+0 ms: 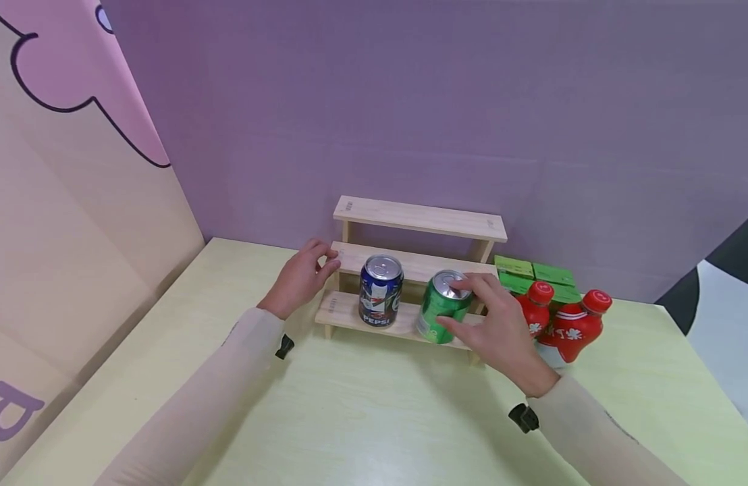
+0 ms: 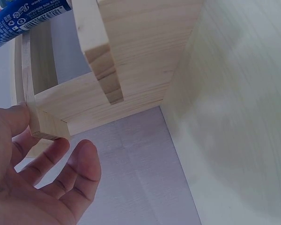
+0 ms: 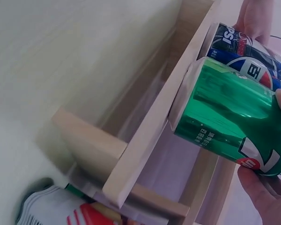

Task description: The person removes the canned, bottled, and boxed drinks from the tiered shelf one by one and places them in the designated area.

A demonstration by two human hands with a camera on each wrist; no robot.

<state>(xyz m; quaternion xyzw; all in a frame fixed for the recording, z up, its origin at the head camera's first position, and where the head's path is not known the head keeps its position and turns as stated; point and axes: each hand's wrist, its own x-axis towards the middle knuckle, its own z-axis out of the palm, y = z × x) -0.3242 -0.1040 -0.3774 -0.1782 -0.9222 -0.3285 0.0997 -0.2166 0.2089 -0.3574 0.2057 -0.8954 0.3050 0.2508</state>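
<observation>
A three-tier wooden display rack stands against the back wall. On its lowest step, left of centre, a blue Pepsi can stands upright. To its right, my right hand grips a green soda can, with fingers at the lid and thumb lower on the side. The green can tilts slightly, its base at the lowest step in the right wrist view. My left hand pinches the left end of the middle step. In the left wrist view, its thumb and fingers are around that board end.
Two red bottles stand right of the rack, close to my right wrist. Several green boxes sit behind them. A purple wall rises behind the pale table, and a printed panel borders the left side.
</observation>
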